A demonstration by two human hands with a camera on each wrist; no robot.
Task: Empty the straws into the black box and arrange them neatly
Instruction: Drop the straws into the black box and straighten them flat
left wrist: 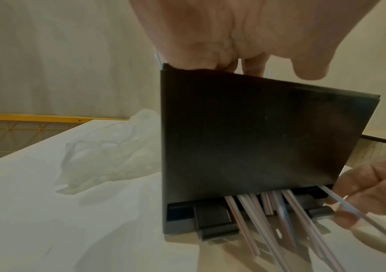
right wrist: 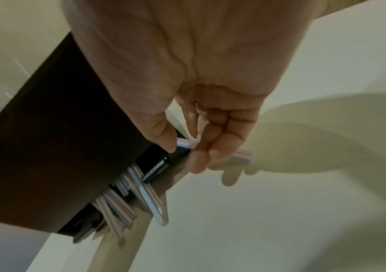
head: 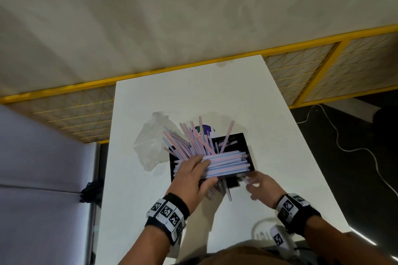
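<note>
One thin pink-and-blue striped plastic straw [right wrist: 243, 156] is pinched in the right hand [head: 261, 187] at the bottom slot of the smooth black rectangular box [left wrist: 245, 138]. The left hand [head: 191, 178] presses flat fingers on the straw bundle [head: 226, 162] up top, with a crumpled clear plastic bag [head: 150, 142] just behind on the white table [head: 193, 92].

black box [left wrist: 245, 136] matt plastic; straws [head: 224, 162] smooth striped plastic; bag [left wrist: 108, 150] thin crinkled translucent plastic.

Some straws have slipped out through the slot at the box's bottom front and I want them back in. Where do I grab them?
Pinch the slipped straws at their free ends on the table, coming from the near side: their far ends sit inside the slot of the black box. The right hand pinches one straw so.
</note>
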